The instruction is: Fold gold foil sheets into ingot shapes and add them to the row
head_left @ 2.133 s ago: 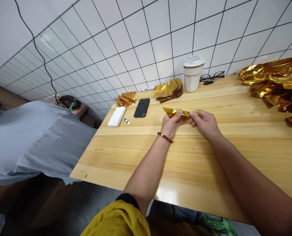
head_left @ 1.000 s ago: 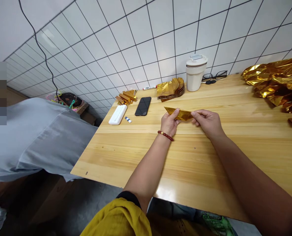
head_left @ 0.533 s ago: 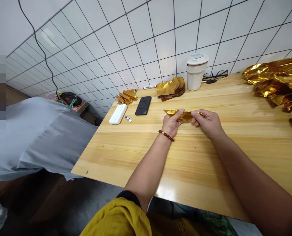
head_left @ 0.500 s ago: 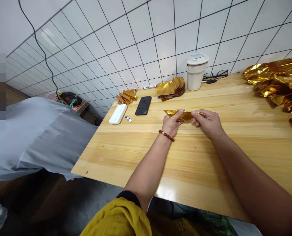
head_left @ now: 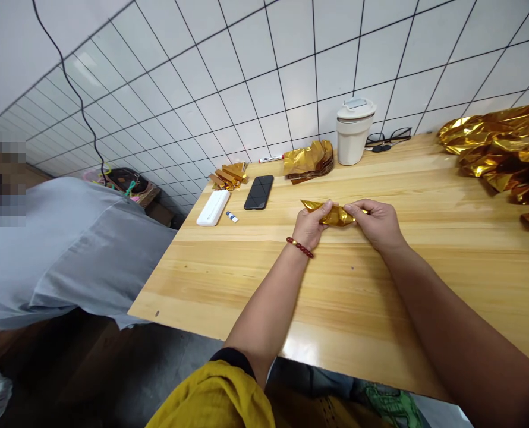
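Between my two hands is a folded piece of gold foil point(head_left: 338, 216), held just above the wooden table point(head_left: 264, 273). My left hand point(head_left: 311, 224) grips its left part, thumb on top, and a pointed end sticks out past the thumb. A beaded bracelet point(head_left: 299, 246) circles that wrist. My right hand point(head_left: 375, 221) pinches the right end between thumb and fingers. Beyond my hands lies a stack of gold foil sheets point(head_left: 308, 160) near the wall. Farther left is a small pile of folded gold foil strips point(head_left: 229, 176).
A black phone point(head_left: 259, 192), a white box-like device point(head_left: 213, 207) and a small blue-white item point(head_left: 232, 217) lie left. At the back are a marker point(head_left: 271, 159), a lidded cup point(head_left: 354, 132) and glasses point(head_left: 388, 138). Crumpled gold foil point(head_left: 500, 148) fills the right; a person in grey point(head_left: 68, 244) is left.
The foil between my hands has opened out and shows more of its lower face near the right end. My right fingers have shifted slightly on it; my left hand keeps its grip.
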Motion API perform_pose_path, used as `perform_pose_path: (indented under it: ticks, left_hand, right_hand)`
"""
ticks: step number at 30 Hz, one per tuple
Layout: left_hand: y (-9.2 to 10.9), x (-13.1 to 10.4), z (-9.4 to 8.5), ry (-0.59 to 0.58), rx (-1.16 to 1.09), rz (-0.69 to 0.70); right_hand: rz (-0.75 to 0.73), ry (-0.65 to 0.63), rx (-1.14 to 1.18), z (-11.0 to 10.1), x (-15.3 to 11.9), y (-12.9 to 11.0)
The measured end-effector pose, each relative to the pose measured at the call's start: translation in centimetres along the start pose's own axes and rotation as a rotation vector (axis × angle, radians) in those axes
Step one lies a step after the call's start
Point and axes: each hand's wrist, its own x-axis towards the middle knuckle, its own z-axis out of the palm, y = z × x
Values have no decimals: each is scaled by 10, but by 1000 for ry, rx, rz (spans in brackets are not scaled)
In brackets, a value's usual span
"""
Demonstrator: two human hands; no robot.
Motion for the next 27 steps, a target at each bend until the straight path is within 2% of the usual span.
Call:
perform_pose_path:
  ticks: [3, 8, 12, 17, 21, 27]
  left_hand:
    - [1, 2, -1, 56, -7, 32]
    - [3, 6, -5, 130, -154, 81]
    - [4, 7, -6, 149, -201, 60]
    - [4, 5, -2, 125, -212, 97]
    - [5, 7, -5, 169, -264, 114]
    - [6, 11, -10, 220, -375, 142]
  right_hand:
    - [9, 18, -11, -1, 0, 0]
    - [13, 75, -27, 0, 0, -3]
    - [29, 40, -33, 0, 0, -5]
    - [38, 51, -30, 0, -1, -6]
    - [30, 40, -29, 0, -1, -6]
    - [84, -58, 54, 0, -1, -5]
